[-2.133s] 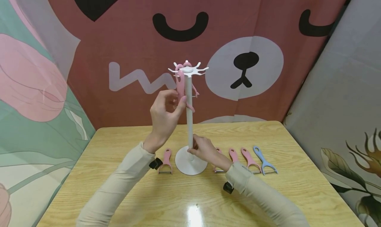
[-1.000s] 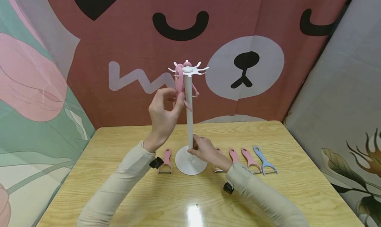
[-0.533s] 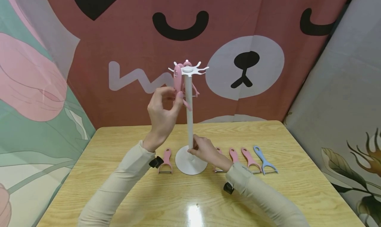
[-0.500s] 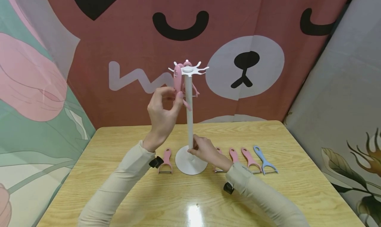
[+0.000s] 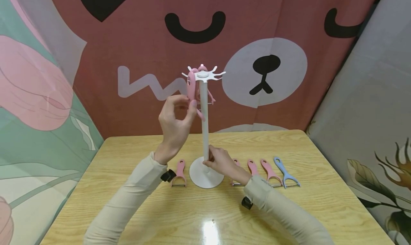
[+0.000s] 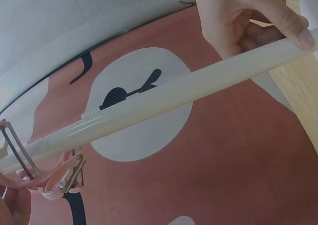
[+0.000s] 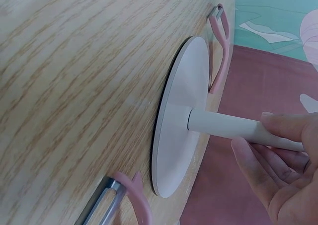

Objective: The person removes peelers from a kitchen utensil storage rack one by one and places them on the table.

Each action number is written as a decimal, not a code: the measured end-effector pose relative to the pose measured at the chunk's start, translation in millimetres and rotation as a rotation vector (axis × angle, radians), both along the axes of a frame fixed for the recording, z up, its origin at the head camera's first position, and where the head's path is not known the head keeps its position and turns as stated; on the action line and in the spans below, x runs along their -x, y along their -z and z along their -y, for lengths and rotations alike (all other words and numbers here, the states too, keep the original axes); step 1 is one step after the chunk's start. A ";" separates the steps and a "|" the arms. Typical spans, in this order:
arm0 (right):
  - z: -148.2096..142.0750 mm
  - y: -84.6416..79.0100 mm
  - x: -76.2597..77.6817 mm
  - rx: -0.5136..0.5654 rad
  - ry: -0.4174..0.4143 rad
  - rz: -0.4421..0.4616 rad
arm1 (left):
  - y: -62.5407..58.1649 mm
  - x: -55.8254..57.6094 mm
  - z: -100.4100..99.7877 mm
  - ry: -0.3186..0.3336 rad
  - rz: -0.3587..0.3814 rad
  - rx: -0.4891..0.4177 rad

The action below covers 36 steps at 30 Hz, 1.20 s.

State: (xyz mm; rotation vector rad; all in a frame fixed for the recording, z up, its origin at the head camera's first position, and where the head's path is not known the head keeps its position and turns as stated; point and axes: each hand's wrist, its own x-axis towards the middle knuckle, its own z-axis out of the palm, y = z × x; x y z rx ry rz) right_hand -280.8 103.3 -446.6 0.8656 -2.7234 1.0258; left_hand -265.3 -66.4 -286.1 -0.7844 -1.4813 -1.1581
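Note:
My left hand (image 5: 174, 125) pinches a pink peeler (image 5: 191, 86) between thumb and fingers, high beside the white hook stand (image 5: 204, 134). The peeler hangs handle up, and a hook tip shows at the hole in its handle. Its metal blade (image 6: 20, 150) appears in the left wrist view, close to the pole. Behind it, another pink peeler (image 5: 210, 96) hangs on the far side of the hook ring (image 5: 210, 76). Low on the pole, my right hand (image 5: 224, 164) grips just above the round base (image 7: 181, 120), thumb and fingers around the shaft.
One pink peeler (image 5: 181, 170) lies on the wooden table (image 5: 144, 209) left of the base. To the right lie several more pink peelers (image 5: 267, 168), some partly hidden by my right arm, then a blue peeler (image 5: 282, 168). A printed curtain (image 5: 144, 41) stands behind the table.
My left hand has shifted slightly left with the pink peeler, whose handle top has moved from in front of the hook ring to a hook at its left. My right hand stays on the pole.

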 end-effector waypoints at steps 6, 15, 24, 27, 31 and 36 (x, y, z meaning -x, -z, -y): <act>-0.1 1.1 0.3 0.007 0.003 0.005 | 1.7 0.5 0.9 0.007 -0.014 -0.007; -0.3 3.1 0.7 0.012 -0.006 0.004 | 3.4 0.2 3.4 0.009 -0.035 -0.016; -0.3 2.5 0.6 0.013 -0.009 0.005 | 3.9 -0.4 5.6 0.000 -0.043 -0.010; -0.4 2.5 0.6 0.006 -0.008 0.001 | 4.7 -0.5 6.3 0.000 -0.044 -0.014; -0.4 2.5 0.2 0.004 -0.009 0.008 | 6.4 -0.4 7.6 -0.005 -0.044 -0.014; -0.3 3.0 0.2 0.006 -0.008 0.010 | 8.2 0.1 9.5 -0.014 -0.041 -0.014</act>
